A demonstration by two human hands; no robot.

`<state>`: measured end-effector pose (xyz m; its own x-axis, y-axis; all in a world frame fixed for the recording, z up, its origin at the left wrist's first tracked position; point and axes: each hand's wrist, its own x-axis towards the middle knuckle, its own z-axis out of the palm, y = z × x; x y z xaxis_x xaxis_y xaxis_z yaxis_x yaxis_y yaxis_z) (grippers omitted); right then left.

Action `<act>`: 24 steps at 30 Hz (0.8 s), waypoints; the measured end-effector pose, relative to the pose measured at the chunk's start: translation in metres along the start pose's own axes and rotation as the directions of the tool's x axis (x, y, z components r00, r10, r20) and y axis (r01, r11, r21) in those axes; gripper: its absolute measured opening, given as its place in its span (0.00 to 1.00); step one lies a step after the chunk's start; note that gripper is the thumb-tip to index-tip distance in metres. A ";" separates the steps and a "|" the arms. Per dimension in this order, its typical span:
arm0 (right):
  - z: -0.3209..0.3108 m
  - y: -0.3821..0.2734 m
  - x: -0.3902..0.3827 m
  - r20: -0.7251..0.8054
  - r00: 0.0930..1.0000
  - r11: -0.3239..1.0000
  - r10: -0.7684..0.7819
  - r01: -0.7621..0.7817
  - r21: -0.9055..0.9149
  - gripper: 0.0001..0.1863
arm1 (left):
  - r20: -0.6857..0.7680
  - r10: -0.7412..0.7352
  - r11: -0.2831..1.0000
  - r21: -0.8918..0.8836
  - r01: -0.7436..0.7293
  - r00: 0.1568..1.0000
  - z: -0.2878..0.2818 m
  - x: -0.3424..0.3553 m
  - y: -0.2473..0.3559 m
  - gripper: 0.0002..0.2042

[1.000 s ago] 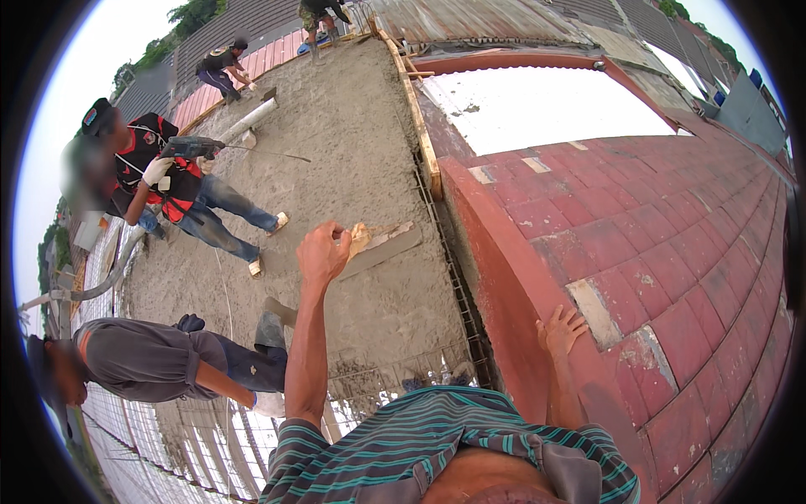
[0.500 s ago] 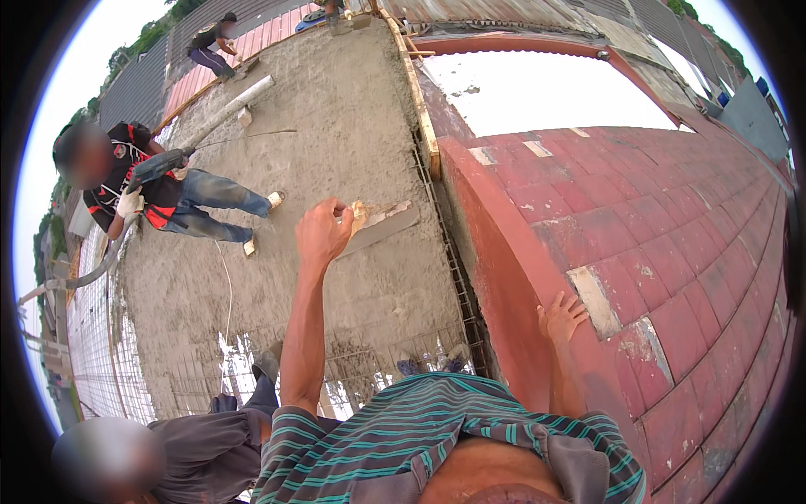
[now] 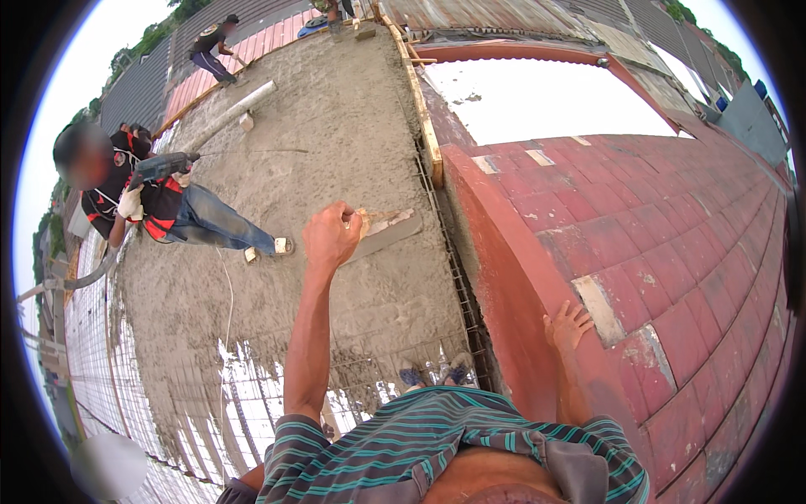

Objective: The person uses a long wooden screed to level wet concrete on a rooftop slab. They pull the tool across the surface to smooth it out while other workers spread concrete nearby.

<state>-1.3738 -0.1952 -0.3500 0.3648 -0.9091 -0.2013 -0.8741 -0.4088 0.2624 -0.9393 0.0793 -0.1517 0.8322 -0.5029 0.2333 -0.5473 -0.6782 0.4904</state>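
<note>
My left hand is closed around the wooden grip of a float trowel. Its long flat blade lies on the wet grey concrete, pointing right. Fingers spread, my right hand rests on the edge of the red wall, beside the red roof tiles. Nothing is in that hand. Below my arms, my shoes show near bare mesh at the edge of the concrete.
To the left a co-worker in gloves holds a power tool with a long thin shaft. A white pipe and a wooden board lie farther off. Steel mesh spans the left. Another person bends at the far edge.
My left hand and the trowel have barely moved. The person at the lower left has mostly gone out of view, uncovering mesh. The co-worker with the power tool has shifted their legs.
</note>
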 end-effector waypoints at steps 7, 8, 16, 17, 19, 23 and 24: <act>0.004 0.000 -0.005 -0.106 0.994 1.000 -0.007 0.005 -0.019 0.42 | 0.008 0.019 0.999 0.033 -0.020 1.000 -0.004 0.006 0.001 0.11; 0.005 0.000 -0.004 -0.137 0.990 1.000 -0.015 0.013 -0.015 0.42 | 0.015 0.012 0.999 0.030 -0.013 1.000 -0.005 0.007 0.002 0.12; 0.002 -0.001 0.000 -0.078 0.997 0.999 -0.022 0.018 -0.044 0.41 | 0.083 -0.038 0.994 0.101 0.030 0.996 -0.004 0.012 0.003 0.14; 0.001 -0.002 0.000 -0.071 0.997 0.999 -0.022 0.018 -0.051 0.41 | 0.091 -0.055 0.994 0.100 0.046 0.994 -0.003 0.013 0.001 0.14; -0.002 -0.004 0.000 -0.027 0.999 0.997 -0.018 0.016 -0.078 0.41 | 0.094 -0.086 0.991 0.115 0.075 0.992 -0.002 0.014 -0.001 0.15; -0.005 -0.009 0.000 -0.016 1.000 0.991 -0.024 0.022 -0.128 0.41 | 0.093 -0.081 0.988 0.138 0.068 0.992 -0.001 0.014 -0.003 0.16; -0.005 -0.010 0.001 -0.016 0.999 0.992 -0.031 0.029 -0.123 0.41 | 0.104 -0.075 0.988 0.139 0.060 0.992 -0.001 0.013 -0.004 0.17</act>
<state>-1.3633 -0.1929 -0.3476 0.3965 -0.8972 -0.1943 -0.8172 -0.4414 0.3706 -0.9263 0.0758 -0.1493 0.8574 -0.5035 0.1067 -0.5029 -0.7754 0.3818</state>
